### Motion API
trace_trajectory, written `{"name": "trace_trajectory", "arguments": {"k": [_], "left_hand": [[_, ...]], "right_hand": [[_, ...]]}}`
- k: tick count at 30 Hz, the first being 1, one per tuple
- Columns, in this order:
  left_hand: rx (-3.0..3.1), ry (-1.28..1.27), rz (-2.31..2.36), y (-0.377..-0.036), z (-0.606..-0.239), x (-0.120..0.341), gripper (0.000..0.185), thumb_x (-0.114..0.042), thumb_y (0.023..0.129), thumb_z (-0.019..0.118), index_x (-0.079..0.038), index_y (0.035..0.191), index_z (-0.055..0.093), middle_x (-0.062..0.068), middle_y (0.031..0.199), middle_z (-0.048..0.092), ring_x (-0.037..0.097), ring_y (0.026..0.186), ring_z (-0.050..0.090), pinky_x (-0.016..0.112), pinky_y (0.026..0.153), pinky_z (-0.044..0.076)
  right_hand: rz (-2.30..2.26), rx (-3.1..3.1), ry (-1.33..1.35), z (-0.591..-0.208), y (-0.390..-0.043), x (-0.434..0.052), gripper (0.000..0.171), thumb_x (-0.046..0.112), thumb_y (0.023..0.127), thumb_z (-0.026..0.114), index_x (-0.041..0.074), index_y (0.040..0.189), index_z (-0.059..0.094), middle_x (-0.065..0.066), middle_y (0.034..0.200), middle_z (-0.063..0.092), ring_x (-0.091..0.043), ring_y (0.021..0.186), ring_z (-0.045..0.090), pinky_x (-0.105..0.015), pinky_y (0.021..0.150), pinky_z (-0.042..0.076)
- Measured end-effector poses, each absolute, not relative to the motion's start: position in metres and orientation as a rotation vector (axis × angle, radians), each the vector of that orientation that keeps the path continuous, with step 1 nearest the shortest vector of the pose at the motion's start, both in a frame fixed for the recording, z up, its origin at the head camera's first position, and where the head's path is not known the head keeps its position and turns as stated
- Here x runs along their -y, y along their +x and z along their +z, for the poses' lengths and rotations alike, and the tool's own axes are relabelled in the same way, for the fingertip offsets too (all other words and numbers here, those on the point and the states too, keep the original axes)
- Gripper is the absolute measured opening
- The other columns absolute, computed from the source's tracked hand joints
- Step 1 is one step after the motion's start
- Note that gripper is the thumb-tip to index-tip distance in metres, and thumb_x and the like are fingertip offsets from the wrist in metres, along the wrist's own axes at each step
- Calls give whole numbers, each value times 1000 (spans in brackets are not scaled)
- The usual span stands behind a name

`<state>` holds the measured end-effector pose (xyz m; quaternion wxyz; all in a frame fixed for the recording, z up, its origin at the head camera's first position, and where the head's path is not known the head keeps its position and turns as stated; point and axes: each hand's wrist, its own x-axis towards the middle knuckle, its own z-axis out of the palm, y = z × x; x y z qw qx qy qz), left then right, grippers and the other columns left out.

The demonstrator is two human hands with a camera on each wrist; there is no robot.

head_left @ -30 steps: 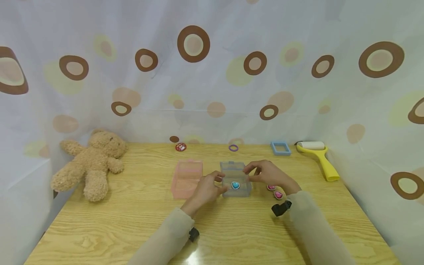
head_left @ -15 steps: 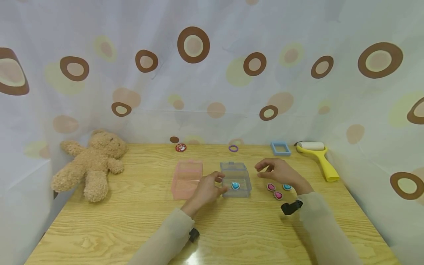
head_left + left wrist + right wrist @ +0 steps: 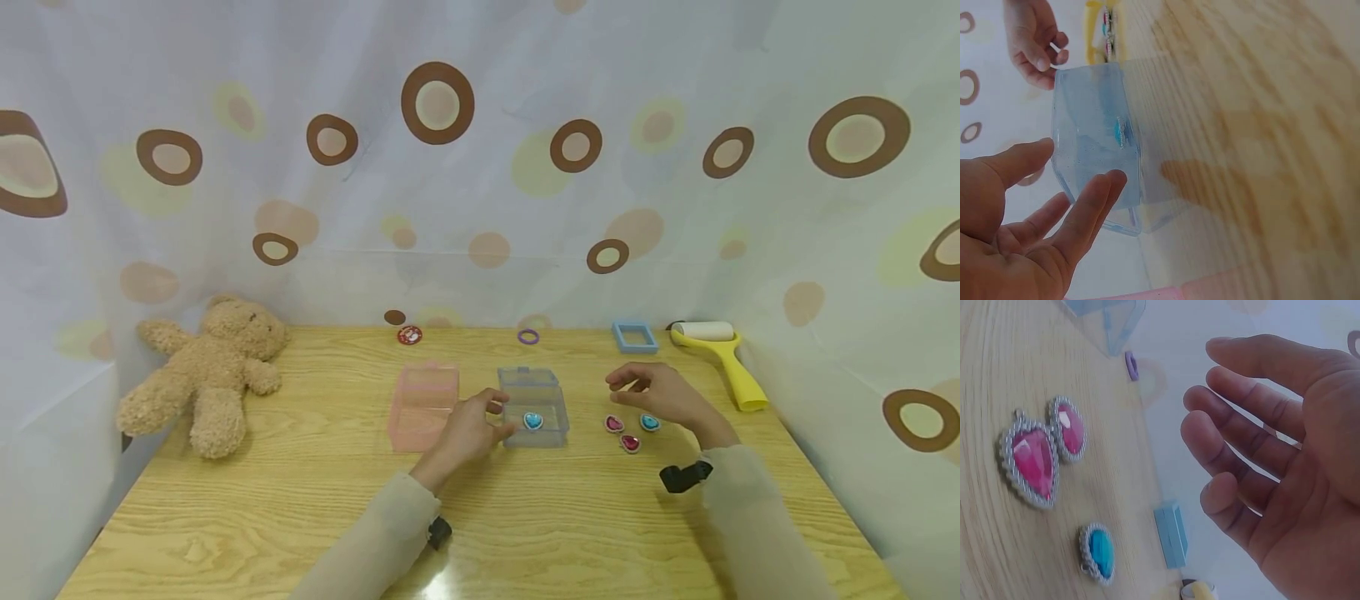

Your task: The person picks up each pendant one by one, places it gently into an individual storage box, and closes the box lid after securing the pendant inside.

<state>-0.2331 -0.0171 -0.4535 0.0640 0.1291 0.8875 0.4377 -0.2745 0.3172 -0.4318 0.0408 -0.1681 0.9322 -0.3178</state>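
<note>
The left hand [image 3: 467, 431] steadies the clear box [image 3: 534, 406] mid-counter, thumb and fingers spread against its near-left wall. The right hand [image 3: 660, 393] hovers empty, fingers loosely curled, just above 3 gems: 2 pink gems [image 3: 622, 432] and 1 blue gem [image 3: 649, 422] right of the box. To do this well, I judge the box should be kept still while 1 gem is pinched by its rim. The right wrist view shows the gems' beaded silver borders [image 3: 1027, 456]; the left wrist view shows another blue gem inside the box [image 3: 1120, 133].
</note>
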Motion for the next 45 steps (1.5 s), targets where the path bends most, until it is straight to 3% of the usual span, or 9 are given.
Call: {"name": "trace_trajectory", "arguments": {"k": [10, 24, 45], "left_hand": [[-2694, 387, 1312, -233, -456, 16, 45, -23, 90, 75, -8, 130, 61, 17, 120, 70, 37, 113, 64, 49, 92, 54], [-2666, 385, 1330, -234, -454, 17, 45, -22, 92, 74, -8, 132, 60, 17, 123, 69, 37, 115, 64, 49, 94, 53], [-2670, 385, 1340, -234, -454, 17, 45, -22, 90, 75, -7, 131, 61, 18, 120, 70, 38, 116, 63, 49, 94, 52]], "right_hand": [[-984, -2901, -462, -436, -268, -347, 34, 30, 97, 67, 6, 121, 68, -9, 112, 71, -14, 92, 61, -24, 80, 50], [-933, -2834, -370, -458, -266, -375, 28, 25, 96, 68, 7, 118, 69, -9, 110, 71, -15, 94, 62, -28, 80, 50], [-848, -2789, -316, -479, -268, -380, 35, 30, 85, 79, 12, 113, 71, -4, 100, 68, -16, 91, 60, -34, 80, 49]]}}
